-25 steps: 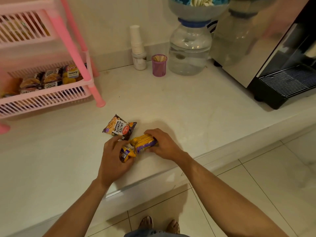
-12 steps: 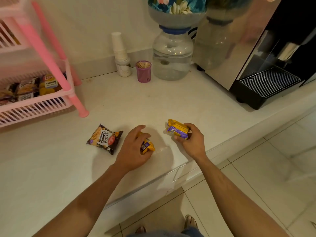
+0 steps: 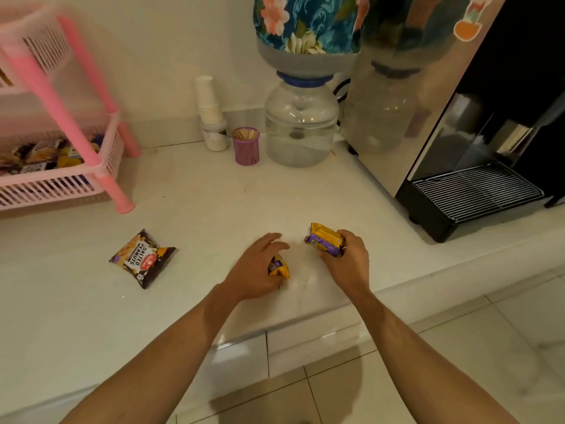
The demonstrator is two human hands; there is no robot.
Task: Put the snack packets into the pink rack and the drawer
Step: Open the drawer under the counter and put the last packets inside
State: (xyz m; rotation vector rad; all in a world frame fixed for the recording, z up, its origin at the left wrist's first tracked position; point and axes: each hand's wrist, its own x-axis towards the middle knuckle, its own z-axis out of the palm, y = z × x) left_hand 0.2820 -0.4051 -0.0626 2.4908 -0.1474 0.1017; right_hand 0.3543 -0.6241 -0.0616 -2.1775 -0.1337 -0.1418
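Note:
My right hand (image 3: 347, 261) grips a yellow and purple snack packet (image 3: 324, 239) just above the white counter (image 3: 214, 209). My left hand (image 3: 255, 267) rests on the counter, closed over a smaller yellow packet (image 3: 278, 267). A dark salted peanuts packet (image 3: 142, 258) lies flat to the left of both hands. The pink rack (image 3: 61, 111) stands at the far left, with several packets (image 3: 39, 156) in its lower basket. A closed white drawer front (image 3: 308, 344) sits under the counter edge below my hands.
A stack of paper cups (image 3: 209, 101) on a white jar, a purple toothpick holder (image 3: 246, 145) and a water dispenser bottle (image 3: 301, 123) stand along the back wall. A black coffee machine with a drip tray (image 3: 470, 194) fills the right side. Tiled floor lies below.
My hands have drawn apart, each with its own yellow packet; the right one moved right and lifted its packet. The view shifted right, so the rack and peanuts packet sit further left.

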